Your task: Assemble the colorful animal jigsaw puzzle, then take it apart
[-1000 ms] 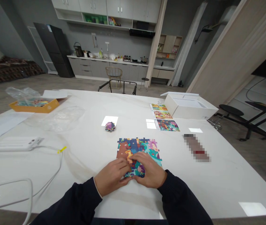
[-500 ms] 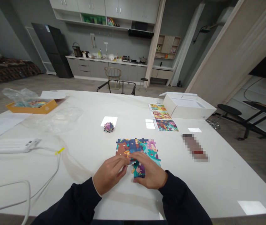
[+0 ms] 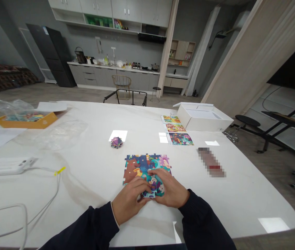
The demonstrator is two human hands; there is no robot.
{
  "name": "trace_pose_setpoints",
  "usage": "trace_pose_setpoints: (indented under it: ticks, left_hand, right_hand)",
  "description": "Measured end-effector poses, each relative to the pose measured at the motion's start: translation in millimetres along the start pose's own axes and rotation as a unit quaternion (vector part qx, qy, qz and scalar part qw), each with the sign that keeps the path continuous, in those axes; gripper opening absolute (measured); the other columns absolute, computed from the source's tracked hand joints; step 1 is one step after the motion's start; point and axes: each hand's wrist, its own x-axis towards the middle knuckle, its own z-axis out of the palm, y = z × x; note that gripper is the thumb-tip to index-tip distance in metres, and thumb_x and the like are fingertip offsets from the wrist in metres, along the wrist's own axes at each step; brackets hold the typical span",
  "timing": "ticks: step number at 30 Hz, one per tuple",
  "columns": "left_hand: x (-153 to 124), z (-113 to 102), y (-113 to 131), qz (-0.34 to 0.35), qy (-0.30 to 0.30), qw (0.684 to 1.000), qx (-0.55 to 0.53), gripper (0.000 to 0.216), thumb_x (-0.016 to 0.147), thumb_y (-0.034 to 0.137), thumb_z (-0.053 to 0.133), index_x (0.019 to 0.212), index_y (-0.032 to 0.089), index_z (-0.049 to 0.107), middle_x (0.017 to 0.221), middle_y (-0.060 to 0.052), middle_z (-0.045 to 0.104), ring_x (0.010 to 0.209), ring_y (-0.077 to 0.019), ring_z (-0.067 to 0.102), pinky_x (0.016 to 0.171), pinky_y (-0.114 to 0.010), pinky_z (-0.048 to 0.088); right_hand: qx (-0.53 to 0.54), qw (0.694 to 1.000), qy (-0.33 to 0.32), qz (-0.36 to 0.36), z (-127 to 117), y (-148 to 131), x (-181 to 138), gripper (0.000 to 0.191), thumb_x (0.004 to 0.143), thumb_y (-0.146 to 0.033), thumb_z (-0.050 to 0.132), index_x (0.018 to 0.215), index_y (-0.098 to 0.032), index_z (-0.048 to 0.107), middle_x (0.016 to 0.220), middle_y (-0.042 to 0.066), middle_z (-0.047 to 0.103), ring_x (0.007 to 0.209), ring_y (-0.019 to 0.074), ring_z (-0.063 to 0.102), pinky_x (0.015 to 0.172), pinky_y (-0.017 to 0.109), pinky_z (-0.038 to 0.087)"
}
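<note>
A partly joined jigsaw puzzle (image 3: 143, 163), with a brown bear at its left, lies flat on the white table. My left hand (image 3: 130, 199) is closed at the puzzle's near edge, its fingertips on a puzzle piece (image 3: 150, 195) that touches the joined part. Curved over the near right portion, my right hand (image 3: 173, 190) has its thumb at the near edge and its fingers on top, steadying the puzzle. Both hands cover some of the picture. Beyond the puzzle sits a small stack of puzzle pieces (image 3: 116, 142), purple on top.
An orange box (image 3: 29, 122) with pieces and clear plastic stands far left. A power bank (image 3: 8, 166) with a white cable lies at left. Printed picture sheets (image 3: 180, 139) and a white box (image 3: 204, 119) are back right; a blurred-out flat object (image 3: 211, 162) lies right.
The left hand has moved to the puzzle's near edge, and a piece now fills the near gap there. More of the bear and yellow jug shows. The view has shifted slightly right.
</note>
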Motion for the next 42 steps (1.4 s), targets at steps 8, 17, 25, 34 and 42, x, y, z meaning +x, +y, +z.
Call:
trace_pose_setpoints:
  ticks: [8,17,25,34,42]
  left_hand:
    - [2.5,-2.2,0.1,0.025,-0.023,0.996,0.078,0.012,0.093,0.018,0.067,0.105,0.021,0.065,0.104,-0.008,0.071,0.102,-0.0244,0.065,0.090,-0.039,0.058]
    - [2.3,-2.3,-0.2,0.073,-0.027,0.986,0.147,0.011,0.098,0.014,0.056,0.106,0.019,0.063,0.097,-0.007,0.072,0.094,-0.0225,0.069,0.084,-0.037,0.059]
    - [7.6,-2.6,1.6,-0.002,0.094,0.993,0.066,0.008,0.100,0.019,0.056,0.104,0.020,0.063,0.091,-0.005,0.073,0.082,-0.0182,0.070,0.075,-0.031,0.059]
    - [21.0,28.5,10.5,0.051,-0.004,0.990,0.128,0.013,0.096,0.011,0.061,0.105,0.019,0.066,0.103,-0.007,0.073,0.105,-0.0241,0.067,0.089,-0.040,0.060]
    - [26.6,31.8,16.1,-0.019,-0.049,0.997,0.047,0.032,0.081,0.026,0.085,0.106,0.022,0.065,0.110,-0.006,0.068,0.111,-0.0263,0.061,0.096,-0.043,0.054]
  right_hand:
    - [0.017,1.000,0.008,-0.001,-4.6,-6.2,1.1,0.071,0.067,-0.018,0.080,0.133,-0.022,0.055,0.124,0.012,0.064,0.118,0.0307,0.060,0.105,0.048,0.047]
    - [0.072,0.996,-0.040,0.017,-6.8,10.4,-3.8,0.074,0.066,-0.033,0.094,0.132,-0.025,0.061,0.134,0.013,0.063,0.129,0.0327,0.056,0.112,0.054,0.042]
    - [0.084,0.996,-0.034,0.023,-8.5,9.4,-3.5,0.082,0.064,-0.038,0.096,0.137,-0.026,0.061,0.139,0.014,0.061,0.133,0.0337,0.054,0.115,0.055,0.041]
    - [0.088,0.994,0.001,0.063,-45.0,23.2,-24.3,0.051,0.087,-0.035,0.078,0.136,-0.026,0.065,0.145,0.014,0.060,0.144,0.0332,0.045,0.122,0.063,0.030]
    - [0.080,0.995,0.001,0.062,-41.3,35.9,-29.0,0.050,0.086,-0.036,0.079,0.132,-0.023,0.067,0.140,0.016,0.063,0.140,0.0340,0.050,0.119,0.062,0.035]
